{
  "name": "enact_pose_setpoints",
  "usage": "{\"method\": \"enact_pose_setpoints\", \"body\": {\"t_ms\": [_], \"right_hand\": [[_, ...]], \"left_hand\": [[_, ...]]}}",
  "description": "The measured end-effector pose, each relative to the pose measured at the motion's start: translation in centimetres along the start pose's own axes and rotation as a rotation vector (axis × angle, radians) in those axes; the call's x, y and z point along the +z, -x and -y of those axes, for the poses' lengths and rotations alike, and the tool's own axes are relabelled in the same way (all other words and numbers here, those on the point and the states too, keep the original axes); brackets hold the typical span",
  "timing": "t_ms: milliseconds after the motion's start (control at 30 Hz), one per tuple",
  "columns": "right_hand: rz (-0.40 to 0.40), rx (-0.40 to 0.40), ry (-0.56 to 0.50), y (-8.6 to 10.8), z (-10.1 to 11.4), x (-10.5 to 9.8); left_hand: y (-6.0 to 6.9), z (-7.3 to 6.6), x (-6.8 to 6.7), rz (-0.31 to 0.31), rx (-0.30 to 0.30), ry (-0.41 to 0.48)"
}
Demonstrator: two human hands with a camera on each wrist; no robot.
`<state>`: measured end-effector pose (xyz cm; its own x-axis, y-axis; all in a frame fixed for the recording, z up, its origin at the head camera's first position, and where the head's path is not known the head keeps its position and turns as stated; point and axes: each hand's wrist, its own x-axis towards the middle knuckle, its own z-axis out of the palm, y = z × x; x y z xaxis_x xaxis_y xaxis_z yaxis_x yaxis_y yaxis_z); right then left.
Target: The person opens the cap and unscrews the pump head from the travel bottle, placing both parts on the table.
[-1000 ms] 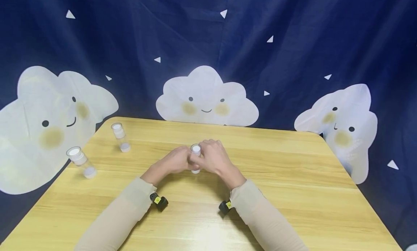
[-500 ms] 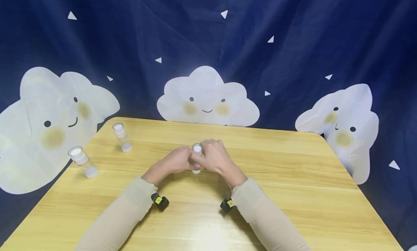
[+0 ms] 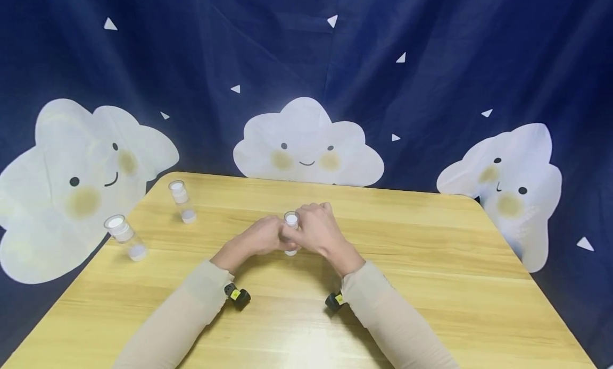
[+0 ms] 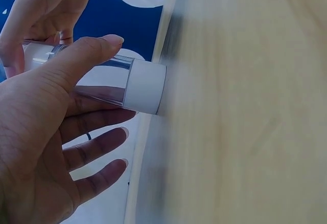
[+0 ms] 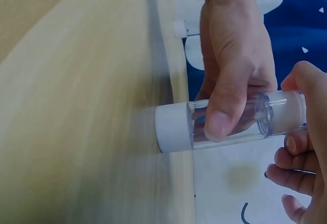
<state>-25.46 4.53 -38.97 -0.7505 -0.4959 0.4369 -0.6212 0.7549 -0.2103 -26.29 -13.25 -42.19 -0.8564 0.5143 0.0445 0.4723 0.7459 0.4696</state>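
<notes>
A clear bottle (image 3: 291,220) with a white base and a white part inside its clear top stands upright on the table between both hands. My left hand (image 3: 262,235) grips its lower clear body; in the left wrist view the thumb and index finger of that hand (image 4: 56,96) lie round it, the other fingers spread below. At the top, my right hand (image 3: 317,229) pinches the clear collar; the right wrist view shows the fingers of this hand (image 5: 309,132) on either side of the bottle's top (image 5: 286,112). The white base (image 5: 173,127) meets the tabletop.
Two similar bottles stand on the table's left side, one nearer (image 3: 126,238) and one farther back (image 3: 182,201). The wooden table (image 3: 431,284) reaches back to a dark blue curtain (image 3: 373,82) with white clouds.
The whole head view has shifted very slightly. Both hands keep their hold on the bottle; the right hand's fingers have moved a little at the top.
</notes>
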Motion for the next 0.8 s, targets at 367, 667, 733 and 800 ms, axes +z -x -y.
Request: {"method": "enact_pose_setpoints", "body": {"t_ms": [367, 667, 733, 800], "right_hand": [[-0.189, -0.065, -0.092, -1.7, 0.3, -4.5], [-0.063, 0.020, -0.058, -0.6, -0.8, -4.6], [-0.055, 0.036, -0.051, -0.3, -1.0, -4.5], [-0.054, 0.046, -0.043, 0.0, -1.3, -4.3]], "left_hand": [[-0.2, -0.2, 0.0, -0.012, 0.032, 0.041], [-0.1, 0.1, -0.2, 0.008, 0.047, -0.038], [0.0, 0.1, -0.3, -0.003, 0.043, -0.060], [0.0, 0.1, -0.3, -0.014, 0.044, -0.079]]}}
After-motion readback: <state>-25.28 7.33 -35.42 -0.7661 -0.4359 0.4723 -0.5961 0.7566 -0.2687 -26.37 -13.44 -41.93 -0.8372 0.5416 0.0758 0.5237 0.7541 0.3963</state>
